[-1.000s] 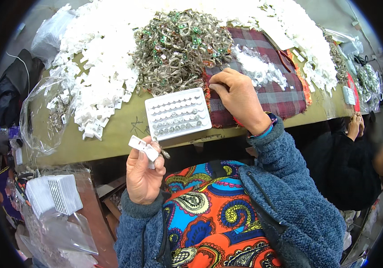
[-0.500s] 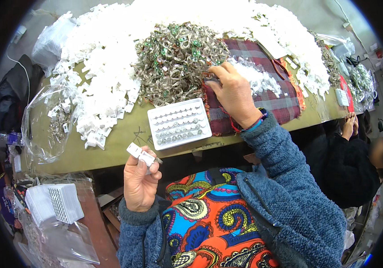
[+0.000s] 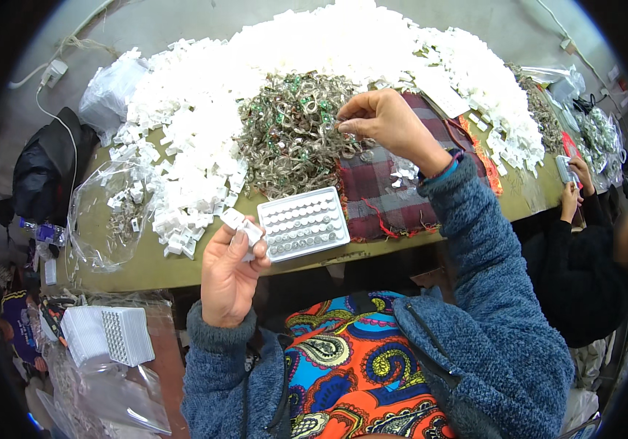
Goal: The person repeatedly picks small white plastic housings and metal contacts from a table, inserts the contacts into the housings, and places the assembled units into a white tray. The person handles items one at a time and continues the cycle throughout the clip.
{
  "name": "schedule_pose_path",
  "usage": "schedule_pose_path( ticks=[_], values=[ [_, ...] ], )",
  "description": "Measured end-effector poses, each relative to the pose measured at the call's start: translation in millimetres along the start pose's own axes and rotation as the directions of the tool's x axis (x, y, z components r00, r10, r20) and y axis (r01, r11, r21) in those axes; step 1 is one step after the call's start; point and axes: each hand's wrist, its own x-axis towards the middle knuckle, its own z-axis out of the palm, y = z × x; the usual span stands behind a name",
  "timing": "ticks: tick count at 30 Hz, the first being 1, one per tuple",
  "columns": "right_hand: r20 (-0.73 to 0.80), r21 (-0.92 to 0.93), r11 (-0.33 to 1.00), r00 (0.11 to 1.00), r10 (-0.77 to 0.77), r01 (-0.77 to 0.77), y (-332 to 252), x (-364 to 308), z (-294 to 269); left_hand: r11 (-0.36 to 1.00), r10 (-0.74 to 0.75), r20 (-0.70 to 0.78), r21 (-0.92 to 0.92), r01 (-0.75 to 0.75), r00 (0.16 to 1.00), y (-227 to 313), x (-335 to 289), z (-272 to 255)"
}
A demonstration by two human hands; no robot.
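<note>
My left hand [image 3: 230,274] is raised at the table's near edge, its fingers closed round small white plastic boxes [image 3: 243,225]. It overlaps the left edge of a shallow white tray [image 3: 301,253]. Rows of small round pieces fill the tray, white at the far side and silvery nearer me. My right hand [image 3: 394,128] hovers by the right edge of a heap of silvery ring-shaped pieces [image 3: 292,139] with green bits. Thumb and forefinger are pinched together there; whatever sits between them is too small to make out. Below this hand lies a plaid cloth [image 3: 383,201].
White boxes [image 3: 189,139] are heaped along the table [image 3: 131,276]. A clear bag [image 3: 105,219] lies at the left end. Stacked white trays [image 3: 109,333] stand lower left on a brown surface. At right, a co-worker's hands [image 3: 576,186] hold a white tray [image 3: 564,170].
The whole view has shifted. My right hand has moved farther over the heap's edge, and its thumb and forefinger have come together. My left hand is nearer the tray, still holding the boxes.
</note>
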Motion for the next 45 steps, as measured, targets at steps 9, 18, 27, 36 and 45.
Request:
schedule_pose_path(
  ticks=[9,18,27,36,45],
  values=[
    [0.031,0.514,0.853,0.996,0.088,-0.091,-31,63,-10,0.997,0.073,0.063,0.028,-0.075,0.995,18,21,6],
    [0.015,0.030,0.983,0.984,-0.180,0.179,-60,53,23,0.961,0.230,0.051,0.144,-0.235,0.972,24,16,8],
    [0.256,0.341,0.935,0.948,-0.187,0.093,-79,-26,79,0.868,0.332,0.148,0.338,-0.363,0.932,8,13,26],
    [0.129,0.712,0.702,0.986,-0.110,-0.014,-61,-54,110,0.965,0.253,0.235,0.005,-0.262,0.939,-7,-3,14],
    [0.302,0.858,0.401,0.947,0.111,-0.321,-57,-79,127,0.958,0.253,0.231,0.079,-0.277,0.940,-21,-11,16]
  ],
)
